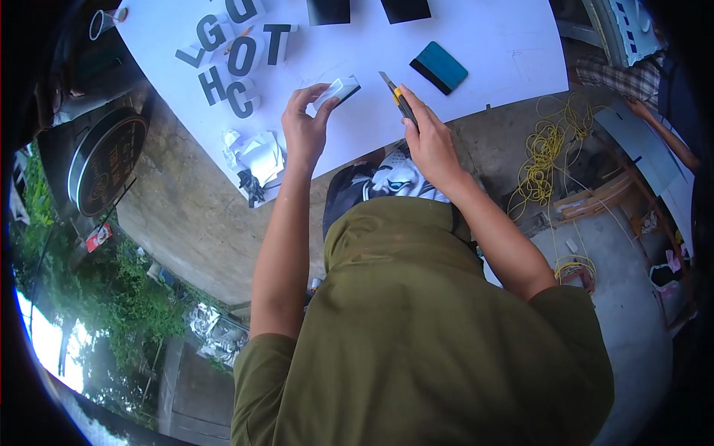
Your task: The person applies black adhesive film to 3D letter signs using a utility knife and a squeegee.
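Left fingers [325,114] pinching a white block [338,91], right fingers [418,104] gripping a yellow-and-black cutter [396,92], blade out, and there's the teal scraper [442,67], flat on the white surface [494,44]!

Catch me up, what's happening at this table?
A person stands at a white work surface. Their left hand holds a small white piece with a dark face; their right hand grips a yellow-and-black utility knife, its tip apart from the piece. Block letters sit grouped toward the left, with crumpled scraps nearer the edge. A teal scraper lies to the right of the knife, in neither hand.
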Available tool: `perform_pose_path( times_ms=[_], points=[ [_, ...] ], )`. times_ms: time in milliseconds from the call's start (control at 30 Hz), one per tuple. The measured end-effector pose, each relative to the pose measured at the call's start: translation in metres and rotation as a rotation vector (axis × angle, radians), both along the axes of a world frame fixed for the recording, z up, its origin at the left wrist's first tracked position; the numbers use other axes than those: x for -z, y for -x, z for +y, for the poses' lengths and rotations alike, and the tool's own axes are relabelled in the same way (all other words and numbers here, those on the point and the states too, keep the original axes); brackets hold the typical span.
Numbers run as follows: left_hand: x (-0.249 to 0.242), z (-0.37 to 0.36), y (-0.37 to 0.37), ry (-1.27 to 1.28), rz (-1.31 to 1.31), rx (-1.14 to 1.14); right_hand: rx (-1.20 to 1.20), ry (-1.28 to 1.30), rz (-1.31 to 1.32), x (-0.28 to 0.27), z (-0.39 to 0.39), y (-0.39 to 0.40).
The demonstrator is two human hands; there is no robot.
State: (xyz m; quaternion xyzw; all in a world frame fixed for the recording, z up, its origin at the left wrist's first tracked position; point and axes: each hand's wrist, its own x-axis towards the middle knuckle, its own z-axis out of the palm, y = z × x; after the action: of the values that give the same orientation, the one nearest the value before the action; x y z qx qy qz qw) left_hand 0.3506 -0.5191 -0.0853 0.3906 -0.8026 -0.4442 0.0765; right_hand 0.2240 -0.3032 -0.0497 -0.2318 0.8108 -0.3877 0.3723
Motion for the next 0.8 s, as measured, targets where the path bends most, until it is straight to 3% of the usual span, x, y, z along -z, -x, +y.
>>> perform_pose_path(
  times_ms=[200,400,800],
  points=[
    [0.009,0.008,-0.006,0.232,-0.134,0.053,-0.085,0.012,0.111,0.017,-0.006,0.001],
    [0.022,0.017,-0.006,0.304,-0.212,0.037,-0.180,-0.038,0.157,0.034,-0.020,0.000],
    [0.029,0.012,0.000,0.005,-0.118,-0.155,-0.237,-0.062,0.153,0.046,-0.032,-0.002]
  ],
)
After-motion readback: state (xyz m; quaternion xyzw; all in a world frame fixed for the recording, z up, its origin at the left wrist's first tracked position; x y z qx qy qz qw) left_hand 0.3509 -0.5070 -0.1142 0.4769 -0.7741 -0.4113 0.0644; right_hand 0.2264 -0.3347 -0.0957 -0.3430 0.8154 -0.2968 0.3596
